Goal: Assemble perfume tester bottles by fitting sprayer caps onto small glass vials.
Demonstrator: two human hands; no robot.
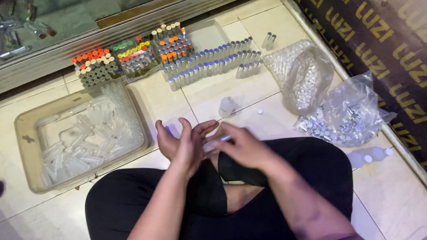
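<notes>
I sit cross-legged on a tiled floor. My left hand and my right hand meet above my knees. Between them lies a small clear tube; my right hand grips one end and my left palm presses against the other end. Just beyond my hands stand a small white plastic bottle and a tiny white cap on the floor. A clear plastic tray with several empty clear tubes lies to my left.
Rows of capped vials lie on the tiles ahead, beside bundles with orange, green and yellow caps. Two clear bags, of white caps and of metal pieces, sit right. A dark printed mat borders the right side.
</notes>
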